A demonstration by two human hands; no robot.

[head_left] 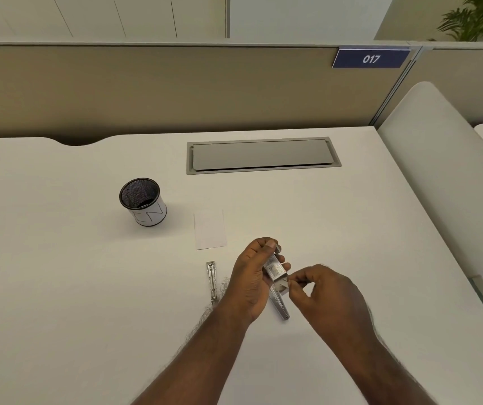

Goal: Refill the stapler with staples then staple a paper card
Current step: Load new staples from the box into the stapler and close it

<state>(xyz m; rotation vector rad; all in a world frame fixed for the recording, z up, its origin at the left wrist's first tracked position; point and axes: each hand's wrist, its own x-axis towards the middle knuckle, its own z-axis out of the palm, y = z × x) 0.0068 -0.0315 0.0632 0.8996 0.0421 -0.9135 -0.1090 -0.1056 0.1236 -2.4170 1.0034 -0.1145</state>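
My left hand (249, 283) is shut on a small staple box (276, 269), held a little above the white desk (88, 287) with its open end toward my right hand. The thumb and forefinger of my right hand (326, 296) pinch at that open end; whether they hold the flap or staples is too small to tell. The silver stapler lies on the desk below my hands. One metal arm (211, 280) shows left of my left hand and another (280, 306) shows under the box; their join is hidden. A white paper card (209, 229) lies flat beyond my hands.
A black mesh pen cup (142, 200) with a white wrap stands at the left, beyond the card. A grey cable hatch (263, 156) is set into the desk's far side. A beige partition closes the back, and a white divider (439, 171) runs along the right.
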